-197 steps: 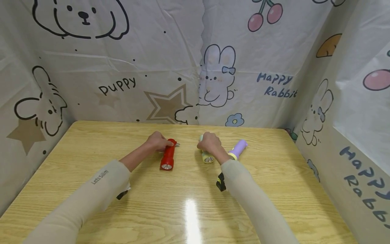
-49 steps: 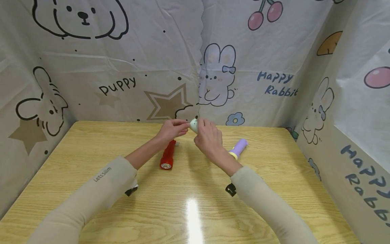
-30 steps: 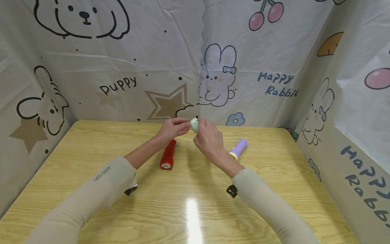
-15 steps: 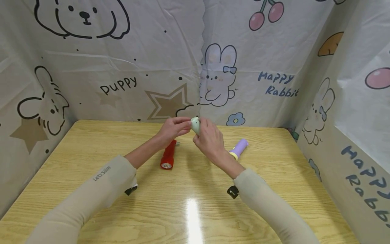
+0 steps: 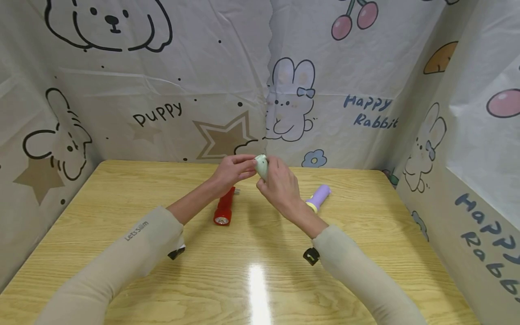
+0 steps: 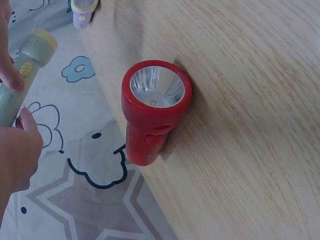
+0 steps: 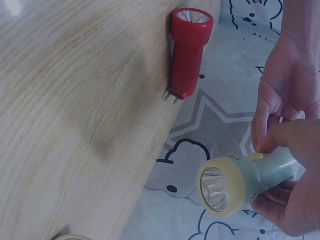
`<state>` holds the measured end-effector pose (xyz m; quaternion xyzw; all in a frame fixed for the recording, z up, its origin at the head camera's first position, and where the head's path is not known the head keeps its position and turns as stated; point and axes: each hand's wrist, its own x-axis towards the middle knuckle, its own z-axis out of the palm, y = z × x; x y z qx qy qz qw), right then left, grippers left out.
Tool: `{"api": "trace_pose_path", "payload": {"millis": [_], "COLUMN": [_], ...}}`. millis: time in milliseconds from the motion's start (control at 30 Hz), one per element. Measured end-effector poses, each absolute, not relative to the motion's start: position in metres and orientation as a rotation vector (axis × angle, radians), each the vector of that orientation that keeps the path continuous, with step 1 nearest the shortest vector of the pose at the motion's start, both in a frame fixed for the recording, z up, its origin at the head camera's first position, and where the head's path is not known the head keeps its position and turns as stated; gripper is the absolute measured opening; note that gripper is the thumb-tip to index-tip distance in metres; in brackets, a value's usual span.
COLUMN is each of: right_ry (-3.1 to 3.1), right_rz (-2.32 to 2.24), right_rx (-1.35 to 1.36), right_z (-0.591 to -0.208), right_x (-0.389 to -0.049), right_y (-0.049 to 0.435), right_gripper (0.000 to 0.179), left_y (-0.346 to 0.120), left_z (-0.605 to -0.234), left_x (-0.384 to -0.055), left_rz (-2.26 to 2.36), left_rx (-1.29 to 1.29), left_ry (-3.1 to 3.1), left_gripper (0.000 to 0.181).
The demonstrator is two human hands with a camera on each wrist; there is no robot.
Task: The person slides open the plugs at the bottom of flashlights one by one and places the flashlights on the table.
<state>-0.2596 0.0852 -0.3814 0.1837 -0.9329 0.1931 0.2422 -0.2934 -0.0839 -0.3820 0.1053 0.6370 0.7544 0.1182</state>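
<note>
Up above the far part of the table, my right hand (image 5: 280, 184) grips a mint-green flashlight (image 5: 262, 168) with a pale yellow head. Its thumb lies by the yellow switch (image 7: 255, 156) in the right wrist view. My left hand (image 5: 229, 173) meets the tail end with thumb and fingers and seems to pinch it; the exact contact is partly hidden. The lens (image 7: 216, 189) faces back toward the table side. Below my left hand a red flashlight (image 5: 224, 208) lies on the table, lens toward me, with two metal prongs (image 7: 172, 96) at its tail.
A purple flashlight (image 5: 319, 197) with a yellow rim lies on the wooden table (image 5: 227, 280) to the right, partly behind my right forearm. Printed cloth (image 5: 227, 81) with cartoon animals hangs behind the table and along both sides.
Earlier my left hand was at the red flashlight and my right at the green one on the table. Now both hands are at the lifted green flashlight, which has tilted slightly over the last second.
</note>
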Motion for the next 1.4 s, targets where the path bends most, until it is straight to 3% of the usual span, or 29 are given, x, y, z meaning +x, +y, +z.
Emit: {"api": "trace_pose_path", "payload": {"millis": [1400], "right_ry": [-2.482], "right_rz": [0.611], "right_rx": [0.511], "right_z": [-0.377], "right_x": [-0.260], "right_y": [0.088], "right_gripper": [0.051], "left_y": [-0.072], "left_z": [-0.372], "left_x": [-0.283], "left_rz": [2.360], "left_rx": [0.218], "left_ry": [1.710], "left_gripper": [0.040]}}
